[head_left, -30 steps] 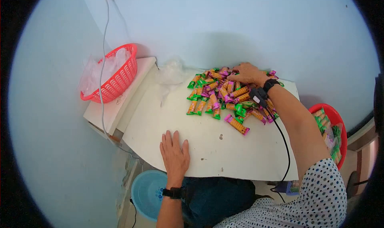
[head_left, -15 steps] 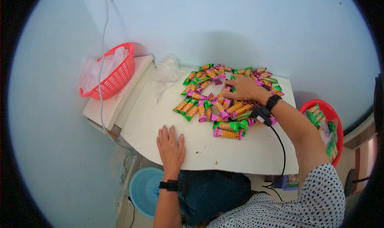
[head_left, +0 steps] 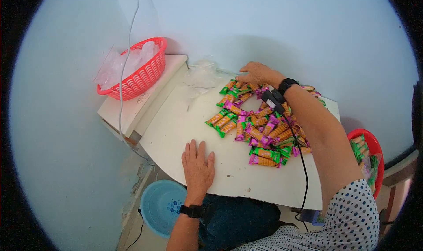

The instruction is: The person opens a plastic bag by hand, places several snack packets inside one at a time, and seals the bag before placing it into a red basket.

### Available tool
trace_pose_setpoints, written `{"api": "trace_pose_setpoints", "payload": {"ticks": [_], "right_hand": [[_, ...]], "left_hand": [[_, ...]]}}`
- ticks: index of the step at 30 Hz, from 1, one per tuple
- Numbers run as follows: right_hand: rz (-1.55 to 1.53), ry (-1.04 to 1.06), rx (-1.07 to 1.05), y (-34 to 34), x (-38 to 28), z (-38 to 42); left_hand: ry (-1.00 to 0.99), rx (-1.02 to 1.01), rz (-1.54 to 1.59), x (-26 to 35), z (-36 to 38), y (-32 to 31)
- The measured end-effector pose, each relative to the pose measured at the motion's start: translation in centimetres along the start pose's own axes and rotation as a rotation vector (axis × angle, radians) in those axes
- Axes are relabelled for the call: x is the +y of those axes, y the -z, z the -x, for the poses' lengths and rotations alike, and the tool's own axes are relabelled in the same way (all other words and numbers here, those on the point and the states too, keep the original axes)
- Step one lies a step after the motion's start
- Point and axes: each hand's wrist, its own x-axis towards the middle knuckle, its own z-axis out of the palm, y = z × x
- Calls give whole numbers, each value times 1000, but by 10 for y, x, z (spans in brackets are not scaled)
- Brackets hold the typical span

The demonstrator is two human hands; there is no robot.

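Observation:
My left hand (head_left: 198,169) lies flat on the white table (head_left: 211,160) near its front edge, fingers stretched out, holding nothing. At the back of a pile of small wrapped snack packets (head_left: 264,132), my right hand (head_left: 260,73) reaches over the wrappers. Its fingers point left and bend down, a little apart, with the fingertips right at the rearmost packets; the palm side is hidden. The packets have green or purple ends and orange-brown middles. Three green-ended packets (head_left: 221,122) lie side by side at the pile's left edge.
A red basket (head_left: 141,77) with clear plastic bags stands on a raised white ledge at left. More clear plastic (head_left: 202,75) lies at the table's back. A red tub (head_left: 376,163) of packets is at right, a blue basin (head_left: 154,207) below left. A black cable (head_left: 304,176) hangs from my right wrist.
My right hand has moved from the middle of the pile to its back edge, away from me. The view has shifted a little; my left hand stays flat on the table.

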Motion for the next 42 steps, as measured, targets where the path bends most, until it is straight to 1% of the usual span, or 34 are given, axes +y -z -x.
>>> {"api": "trace_pose_setpoints", "payload": {"ticks": [2,5,8,11,14,18,21,24,27,30,31,34,35,38,41,42], "right_hand": [[-14,-83,-58,-15,5,-21],[54,-270,-233,-30,-6,-30],[157,-161,-82,-47,3,-25],[133,-165,-205,-39,4,-10],[90,-112,-191,-35,-1,15],[113,5,-257,-30,-7,37],[120,-32,-369,-19,-13,47],[250,-178,-473,13,-52,52],[328,26,-178,2,-69,31],[101,78,-168,-35,-80,-9],[63,23,-152,-44,-84,-15],[60,-185,-231,-61,-95,-26],[138,-92,-290,-83,-82,-36],[160,-168,-369,-76,-100,-17],[64,-136,-325,-55,-110,22],[91,-134,-335,-49,-112,31]], "left_hand": [[4,2,15,-1,-1,0],[17,0,39,-1,-1,0],[9,4,36,-2,-1,0],[24,-3,4,3,-2,4],[23,-4,8,2,-1,4],[20,6,-8,2,1,1],[14,13,-13,1,2,-2],[20,7,-13,2,1,-2],[11,8,9,1,1,-1],[8,5,15,0,1,0],[10,4,10,0,0,0],[-1,15,23,1,-2,1],[-6,22,36,1,-1,2],[0,23,2,1,-1,1],[0,27,-17,1,-1,-1],[-4,33,-17,1,-1,-1]]}}
